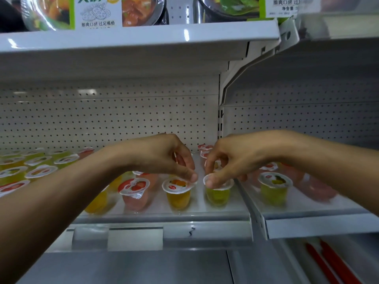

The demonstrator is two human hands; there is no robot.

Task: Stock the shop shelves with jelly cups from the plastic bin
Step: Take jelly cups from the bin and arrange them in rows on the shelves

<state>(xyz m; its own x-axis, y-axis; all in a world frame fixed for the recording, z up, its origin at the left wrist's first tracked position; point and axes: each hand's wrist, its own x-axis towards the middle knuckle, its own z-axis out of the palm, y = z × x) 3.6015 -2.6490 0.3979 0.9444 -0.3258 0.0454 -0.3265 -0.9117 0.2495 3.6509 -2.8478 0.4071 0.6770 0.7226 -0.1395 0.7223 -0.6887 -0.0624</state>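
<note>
1. Left hand (164,158) is pinching the lid rim of the orange jelly cup (178,194) between thumb and fingertips.
2. Right hand (231,160) is gripping the green jelly cup (217,195) by its lid.
3. These 2 cups are standing upright, side by side, at the front of the white shelf (205,217).

A single wide-angle camera on my head faces forward and a little down into the shop shelf (205,217), close up. It sits higher than that shelf yet lower than the upper shelf (123,41), whose underside shows. My forearms enter from both lower sides; my left hand (164,156) and right hand (231,158) meet mid-frame over the jelly cups (178,194).
</note>
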